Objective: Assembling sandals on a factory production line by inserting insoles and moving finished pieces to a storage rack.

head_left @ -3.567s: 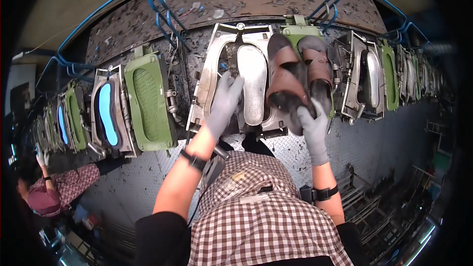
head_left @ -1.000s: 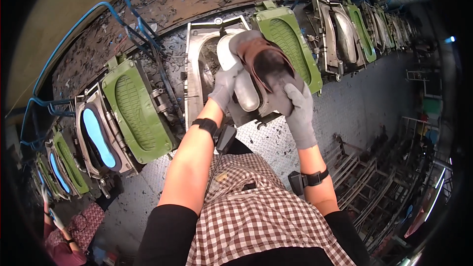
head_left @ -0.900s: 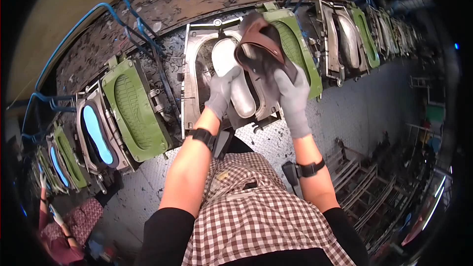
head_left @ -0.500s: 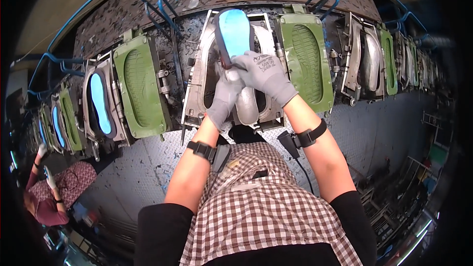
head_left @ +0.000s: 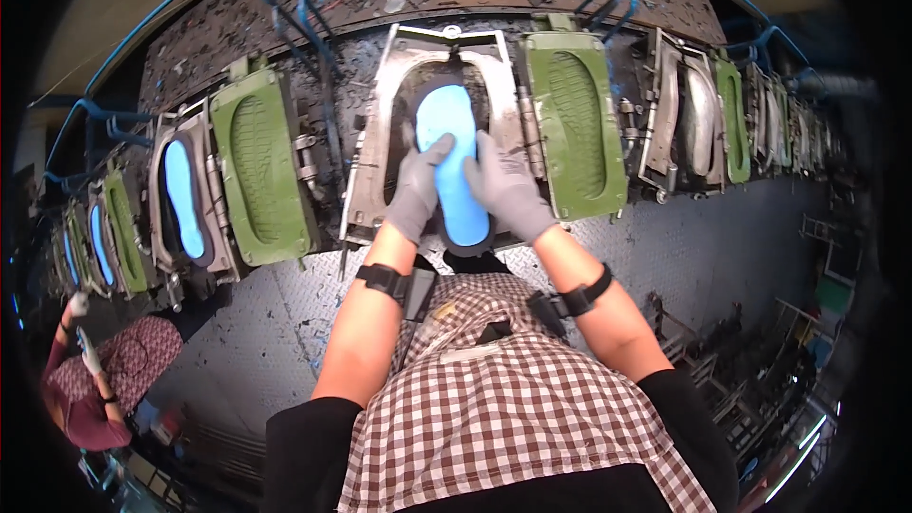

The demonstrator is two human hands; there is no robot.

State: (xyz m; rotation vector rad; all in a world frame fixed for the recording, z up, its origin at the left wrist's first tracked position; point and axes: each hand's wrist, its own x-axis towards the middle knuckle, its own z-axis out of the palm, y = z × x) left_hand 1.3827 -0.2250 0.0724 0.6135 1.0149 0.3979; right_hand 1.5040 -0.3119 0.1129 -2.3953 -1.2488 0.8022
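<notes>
Hands (head_left: 415, 194), two, fingers (head_left: 441, 147) gripping one blue-topped sole (head_left: 461, 198), one metal mould (head_left: 390, 87) beneath

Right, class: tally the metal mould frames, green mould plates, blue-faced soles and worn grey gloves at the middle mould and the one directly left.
Metal mould frames: 2
Green mould plates: 2
Blue-faced soles: 2
Grey gloves: 2
Total: 8

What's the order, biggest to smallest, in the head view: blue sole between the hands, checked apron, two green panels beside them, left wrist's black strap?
1. Checked apron
2. Left green panel and right green panel: too alike to rank
3. Blue sole
4. Black strap
</notes>
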